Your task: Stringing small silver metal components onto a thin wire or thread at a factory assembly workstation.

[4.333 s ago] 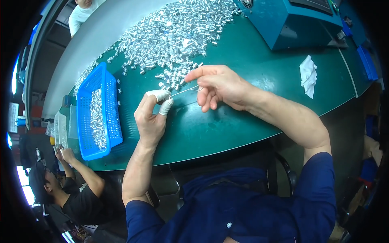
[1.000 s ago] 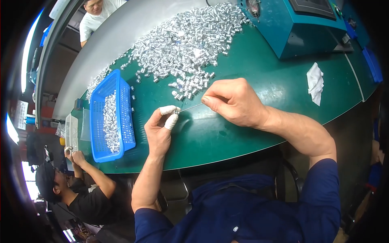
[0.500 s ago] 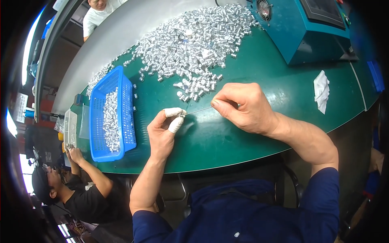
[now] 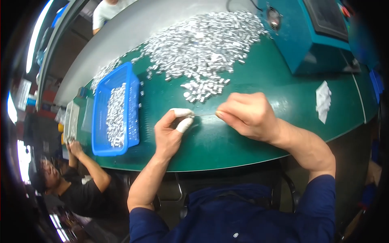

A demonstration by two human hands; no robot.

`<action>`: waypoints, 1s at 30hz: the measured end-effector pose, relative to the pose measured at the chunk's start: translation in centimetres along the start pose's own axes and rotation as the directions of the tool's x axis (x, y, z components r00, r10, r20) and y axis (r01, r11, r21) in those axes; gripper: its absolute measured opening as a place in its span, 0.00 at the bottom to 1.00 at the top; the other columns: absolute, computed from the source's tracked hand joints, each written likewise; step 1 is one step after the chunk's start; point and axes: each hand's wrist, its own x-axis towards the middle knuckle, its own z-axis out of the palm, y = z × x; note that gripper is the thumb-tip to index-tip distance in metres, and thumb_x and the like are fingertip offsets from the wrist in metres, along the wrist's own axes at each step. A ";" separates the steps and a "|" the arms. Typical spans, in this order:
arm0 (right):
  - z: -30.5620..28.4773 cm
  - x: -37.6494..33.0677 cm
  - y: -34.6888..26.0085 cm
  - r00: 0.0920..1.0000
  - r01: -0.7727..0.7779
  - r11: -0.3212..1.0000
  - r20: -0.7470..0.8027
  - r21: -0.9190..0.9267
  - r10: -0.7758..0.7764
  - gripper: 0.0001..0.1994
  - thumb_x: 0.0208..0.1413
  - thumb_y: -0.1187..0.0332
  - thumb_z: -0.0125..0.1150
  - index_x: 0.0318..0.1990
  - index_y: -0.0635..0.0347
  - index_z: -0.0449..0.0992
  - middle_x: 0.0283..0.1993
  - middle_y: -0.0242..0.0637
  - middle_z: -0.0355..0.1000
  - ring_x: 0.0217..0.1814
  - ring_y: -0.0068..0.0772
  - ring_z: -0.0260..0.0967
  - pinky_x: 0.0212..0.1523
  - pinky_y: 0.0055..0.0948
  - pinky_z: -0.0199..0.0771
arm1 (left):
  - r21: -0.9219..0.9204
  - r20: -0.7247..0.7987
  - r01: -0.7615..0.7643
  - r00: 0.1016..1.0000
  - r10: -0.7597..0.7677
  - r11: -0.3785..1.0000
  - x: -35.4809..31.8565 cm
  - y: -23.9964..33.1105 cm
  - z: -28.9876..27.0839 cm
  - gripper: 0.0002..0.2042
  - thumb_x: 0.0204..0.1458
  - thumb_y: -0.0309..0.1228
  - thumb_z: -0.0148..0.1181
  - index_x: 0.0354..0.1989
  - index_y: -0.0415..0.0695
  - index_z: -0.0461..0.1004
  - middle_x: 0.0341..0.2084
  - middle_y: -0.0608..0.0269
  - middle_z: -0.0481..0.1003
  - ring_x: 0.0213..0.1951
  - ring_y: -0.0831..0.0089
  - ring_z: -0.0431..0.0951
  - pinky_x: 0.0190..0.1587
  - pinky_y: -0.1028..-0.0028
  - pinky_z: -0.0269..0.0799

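Observation:
My left hand (image 4: pixel 169 135), with white coverings on thumb and forefinger, pinches a small shiny metal part (image 4: pixel 191 115). Between the thumb and forefinger of my right hand (image 4: pixel 252 116) is a thin metal rod (image 4: pixel 206 115). Its far end meets the small part at my left fingertips; whether it goes inside cannot be made out. Both hands are above the green tabletop (image 4: pixel 227 150). Just beyond them lies the near tip of a large heap of small silvery metal parts (image 4: pixel 202 48).
Left of my hands stands a blue plastic basket (image 4: pixel 97 129) with many metal parts inside. A teal machine (image 4: pixel 302 48) occupies the back right, with a crumpled white cloth (image 4: pixel 323 102) before it. At far left a person in black (image 4: pixel 87 194) works at a pale basket (image 4: pixel 71 121).
The view has shifted and blurred slightly. My right hand has come closer to my left, so less of the rod shows between them. Both hands keep their grip.

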 end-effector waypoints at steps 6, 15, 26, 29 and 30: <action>0.5 -0.4 -0.9 0.988 0.090 0.995 0.131 -0.051 -0.082 0.05 0.51 0.78 0.69 0.34 0.61 0.80 0.24 0.37 0.71 0.21 0.35 0.69 0.20 0.32 0.66 | 0.137 0.118 -0.139 0.985 0.124 0.981 0.0 0.4 0.3 0.07 0.53 0.20 0.67 0.40 0.36 0.80 0.38 0.61 0.80 0.41 0.74 0.80 0.46 0.75 0.75; 1.8 -0.8 -0.5 0.483 -0.872 0.355 0.483 0.336 0.730 0.12 0.66 0.65 0.59 0.35 0.63 0.80 0.21 0.29 0.74 0.19 0.18 0.69 0.20 0.17 0.64 | 0.311 0.104 -0.303 0.953 0.285 0.901 -0.5 0.4 0.2 0.07 0.52 0.25 0.70 0.39 0.39 0.81 0.35 0.59 0.81 0.39 0.72 0.81 0.41 0.73 0.75; 0.6 0.2 0.3 0.966 -0.181 0.981 0.173 -0.067 0.190 0.03 0.58 0.77 0.64 0.38 0.67 0.80 0.30 0.39 0.76 0.30 0.30 0.75 0.31 0.27 0.74 | 0.001 0.102 -0.045 0.994 0.044 0.999 -0.1 0.2 0.0 0.07 0.57 0.26 0.66 0.42 0.37 0.79 0.33 0.65 0.80 0.36 0.80 0.79 0.40 0.77 0.75; 1.3 -0.4 -0.3 0.888 -0.386 0.922 0.284 0.034 0.362 0.03 0.57 0.76 0.64 0.32 0.65 0.80 0.25 0.41 0.74 0.26 0.39 0.74 0.29 0.32 0.73 | 0.187 0.119 -0.242 0.968 0.223 0.952 -0.5 0.4 -0.3 0.08 0.56 0.26 0.68 0.41 0.37 0.79 0.34 0.61 0.78 0.37 0.76 0.80 0.40 0.74 0.75; 1.4 -0.3 -0.7 0.910 -0.326 0.945 0.281 0.029 0.306 0.02 0.55 0.76 0.66 0.35 0.65 0.79 0.27 0.42 0.75 0.27 0.39 0.74 0.29 0.33 0.73 | 0.151 0.113 -0.230 0.970 0.215 0.961 -0.6 0.3 -0.2 0.08 0.56 0.27 0.67 0.41 0.37 0.79 0.34 0.61 0.79 0.36 0.75 0.80 0.40 0.74 0.75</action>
